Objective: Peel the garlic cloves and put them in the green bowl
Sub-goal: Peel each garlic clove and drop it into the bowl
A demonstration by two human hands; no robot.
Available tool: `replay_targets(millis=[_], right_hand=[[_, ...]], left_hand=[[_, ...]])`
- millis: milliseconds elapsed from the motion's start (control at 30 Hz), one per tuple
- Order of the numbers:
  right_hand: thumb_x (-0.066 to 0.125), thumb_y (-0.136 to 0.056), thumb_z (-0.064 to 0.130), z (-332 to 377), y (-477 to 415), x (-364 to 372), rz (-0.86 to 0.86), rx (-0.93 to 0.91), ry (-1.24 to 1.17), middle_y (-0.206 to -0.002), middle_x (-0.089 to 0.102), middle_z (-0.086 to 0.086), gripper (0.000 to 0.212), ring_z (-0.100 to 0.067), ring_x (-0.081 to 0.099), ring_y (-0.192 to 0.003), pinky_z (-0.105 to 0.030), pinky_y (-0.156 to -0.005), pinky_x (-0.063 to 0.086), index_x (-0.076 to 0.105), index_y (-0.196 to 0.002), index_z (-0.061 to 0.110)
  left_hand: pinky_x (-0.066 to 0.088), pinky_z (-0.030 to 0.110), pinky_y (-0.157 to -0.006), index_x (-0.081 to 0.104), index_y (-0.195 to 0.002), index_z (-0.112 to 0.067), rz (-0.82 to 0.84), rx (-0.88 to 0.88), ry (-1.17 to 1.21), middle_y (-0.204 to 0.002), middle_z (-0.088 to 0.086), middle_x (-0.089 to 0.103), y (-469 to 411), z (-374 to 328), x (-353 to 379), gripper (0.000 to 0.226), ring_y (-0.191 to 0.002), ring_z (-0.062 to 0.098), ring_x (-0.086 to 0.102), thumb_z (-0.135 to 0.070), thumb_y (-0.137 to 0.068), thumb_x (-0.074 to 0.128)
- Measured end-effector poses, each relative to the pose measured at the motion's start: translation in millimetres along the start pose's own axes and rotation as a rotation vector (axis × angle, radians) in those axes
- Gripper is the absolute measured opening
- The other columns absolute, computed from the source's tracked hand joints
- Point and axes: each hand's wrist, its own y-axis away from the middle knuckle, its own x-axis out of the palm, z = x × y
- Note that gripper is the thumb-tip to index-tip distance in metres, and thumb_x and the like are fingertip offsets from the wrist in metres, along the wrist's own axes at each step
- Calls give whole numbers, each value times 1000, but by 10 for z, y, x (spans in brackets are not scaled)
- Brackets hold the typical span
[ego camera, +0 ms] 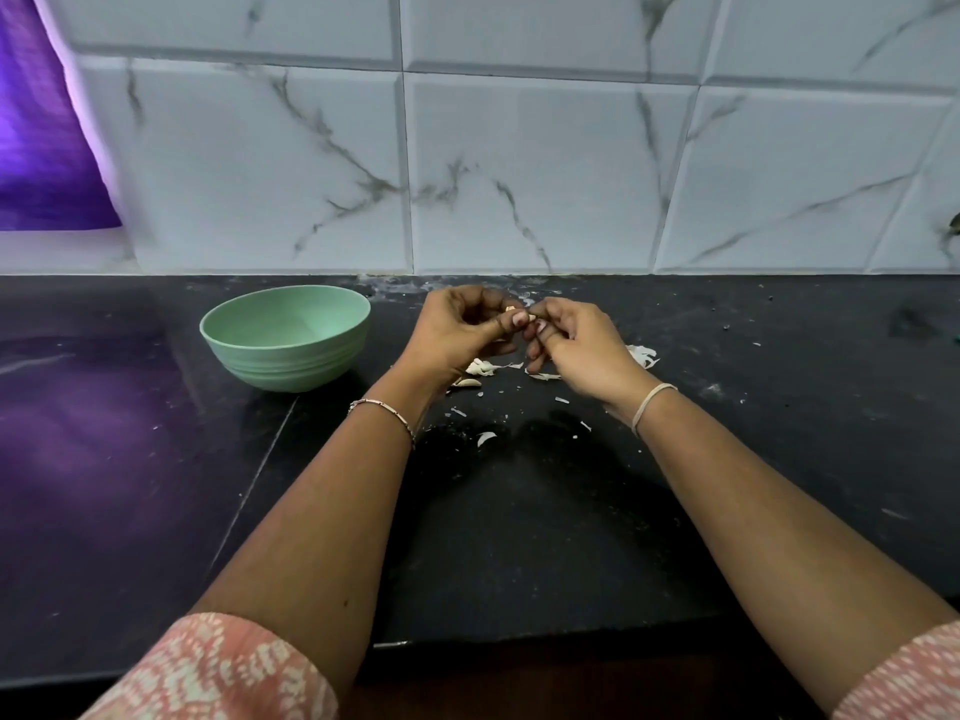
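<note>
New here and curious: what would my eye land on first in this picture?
Two bare hands meet at mid-counter, the left hand and right hand pinching a small garlic clove between their fingertips. Left of them stands a pale green bowl, and white garlic skins lie scattered on the black counter beneath and right of the hands.

Left hand (457, 324) and right hand (566, 337) pinch one garlic clove (511, 309) between them; green bowl (285, 337) sits left of both hands.
</note>
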Motion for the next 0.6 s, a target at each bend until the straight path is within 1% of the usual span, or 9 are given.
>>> replay_targets(millis=[67,133,233,267,333,400,433,500,600], right_hand=[[40,-101,1,23,-1,18,43,48,-159,-68,58,-3,20,-11,61,-54,-28,-68,53,60,-101,4],[39,-102,0,65,16,10,98,93,-262,-70,56,-5,19,-8,58,-54,-19,-63,50,58,-103,1],[38,-103,1,96,28,-61,154,127,-316,-74,59,-5,23,-6,58,-59,-12,-57,48,58,-94,9],[37,-103,3,103,29,-75,168,127,-307,-77,61,-5,24,-8,58,-63,-12,-58,48,58,-93,11],[38,-104,9,94,26,-78,173,129,-283,-83,63,-4,20,-7,58,-67,-11,-59,48,58,-99,10],[44,-102,10,63,14,-63,117,107,-231,-81,62,2,16,1,56,-62,-11,-58,46,61,-103,12],[49,-100,10,37,-1,-55,68,85,-181,-78,61,6,15,2,55,-63,-13,-60,45,64,-101,14],[58,-96,12,-5,-37,-49,-24,61,-112,-75,62,11,13,-2,54,-70,-19,-69,43,70,-97,16],[64,-91,10,-7,-57,-39,-99,76,-103,-76,66,8,12,-9,59,-75,-23,-71,46,75,-94,15]], left_hand=[[57,20,-63,68,-85,-7,-14,20,-23,-79,9,70,-4,6,3,7,-68,9,68,0,-84,70],[57,21,-66,69,-86,-9,-39,53,-91,-80,10,70,-13,20,11,9,-70,11,68,-1,-83,72],[59,33,-77,71,-83,-17,-91,76,-175,-85,12,73,-29,44,30,15,-80,20,70,-3,-80,76],[60,36,-80,71,-83,-19,-110,76,-195,-85,12,73,-38,51,30,17,-82,22,70,-3,-80,76],[59,39,-82,73,-83,-21,-141,81,-245,-84,8,75,-54,63,24,18,-84,24,72,-4,-79,77],[59,39,-83,74,-82,-23,-157,84,-289,-82,4,75,-61,65,18,18,-84,22,72,-7,-79,79],[59,38,-83,74,-81,-25,-159,90,-307,-81,2,75,-59,64,23,18,-83,19,72,-8,-78,80],[59,34,-82,73,-78,-27,-165,112,-348,-79,-2,75,-51,52,47,20,-82,13,72,-9,-75,82],[58,28,-81,73,-79,-25,-179,147,-414,-77,-7,72,-50,47,74,19,-80,9,71,-10,-74,83]])
